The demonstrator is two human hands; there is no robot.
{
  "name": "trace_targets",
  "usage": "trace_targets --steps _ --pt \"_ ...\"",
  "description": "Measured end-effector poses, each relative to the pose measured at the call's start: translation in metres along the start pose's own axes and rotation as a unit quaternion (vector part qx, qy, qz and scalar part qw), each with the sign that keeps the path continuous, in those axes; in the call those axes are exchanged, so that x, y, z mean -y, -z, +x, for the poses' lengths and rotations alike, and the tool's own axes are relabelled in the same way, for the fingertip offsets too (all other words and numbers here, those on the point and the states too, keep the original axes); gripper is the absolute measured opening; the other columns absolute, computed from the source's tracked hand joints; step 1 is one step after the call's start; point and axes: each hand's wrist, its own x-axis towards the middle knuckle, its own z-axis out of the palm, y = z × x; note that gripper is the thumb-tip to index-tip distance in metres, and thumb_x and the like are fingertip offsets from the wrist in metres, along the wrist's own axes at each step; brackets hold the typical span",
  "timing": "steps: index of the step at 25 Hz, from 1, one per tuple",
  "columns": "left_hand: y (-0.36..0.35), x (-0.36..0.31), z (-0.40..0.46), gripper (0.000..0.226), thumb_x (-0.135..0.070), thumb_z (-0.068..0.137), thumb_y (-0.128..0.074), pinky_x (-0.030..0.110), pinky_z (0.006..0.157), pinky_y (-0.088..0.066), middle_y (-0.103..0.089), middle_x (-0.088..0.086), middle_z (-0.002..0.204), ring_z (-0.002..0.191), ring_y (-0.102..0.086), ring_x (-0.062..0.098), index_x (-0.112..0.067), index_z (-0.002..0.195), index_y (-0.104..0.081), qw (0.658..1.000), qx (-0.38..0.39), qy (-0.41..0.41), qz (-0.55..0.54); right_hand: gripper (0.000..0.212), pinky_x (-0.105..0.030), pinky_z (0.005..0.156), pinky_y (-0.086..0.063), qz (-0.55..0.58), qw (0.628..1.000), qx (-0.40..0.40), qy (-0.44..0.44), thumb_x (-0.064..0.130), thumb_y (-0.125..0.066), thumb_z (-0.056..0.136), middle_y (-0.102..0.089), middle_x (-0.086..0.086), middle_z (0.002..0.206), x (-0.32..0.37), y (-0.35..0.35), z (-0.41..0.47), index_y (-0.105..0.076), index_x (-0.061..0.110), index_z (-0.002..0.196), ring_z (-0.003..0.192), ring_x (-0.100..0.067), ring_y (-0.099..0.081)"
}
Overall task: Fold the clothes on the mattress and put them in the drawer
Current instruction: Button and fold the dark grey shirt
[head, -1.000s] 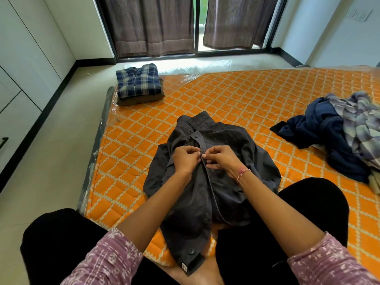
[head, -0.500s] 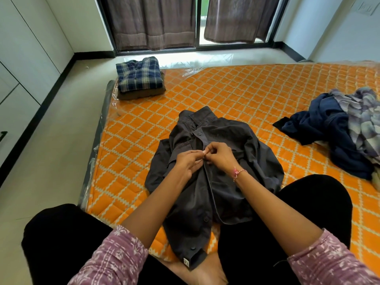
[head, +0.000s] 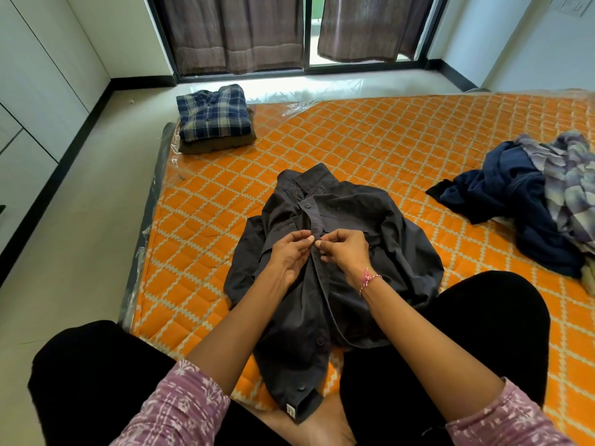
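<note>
A dark grey shirt [head: 338,252] lies spread out in the middle of the frame, on the orange mattress [head: 386,149], with its collar pointing to the top. The step in hand looks like doing up the buttons before the shirt is folded. The left hand [head: 289,252] pinches one edge of the shirt front. The right hand [head: 346,249] pinches the other edge. The fingertips meet right at the button strip, over the middle of the shirt. Next, the button most likely has to slip through its hole, and then the lower buttons need the same care.

In the upper left of the frame sits a neat stack: a folded blue check shirt [head: 214,112] on top of something brown. At the right edge lies a messy pile of clothes [head: 531,201] not folded yet. No drawer can be seen for sure.
</note>
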Motion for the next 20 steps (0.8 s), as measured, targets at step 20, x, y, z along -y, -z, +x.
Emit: trace_targets --steps 20 --pt "-0.004 -0.012 0.002 0.034 -0.009 0.093 -0.059 0.020 0.055 -0.037 -0.050 -0.011 0.035 0.031 -0.046 -0.002 -0.012 0.060 -0.048 0.972 -0.012 -0.006 0.236 0.012 -0.024 0.053 -0.054 -0.098 0.994 0.015 0.048 0.014 -0.066 0.088 -0.063 -0.005 0.072 0.001 0.001 0.000 -0.064 0.011 0.076 0.068 -0.012 -0.062"
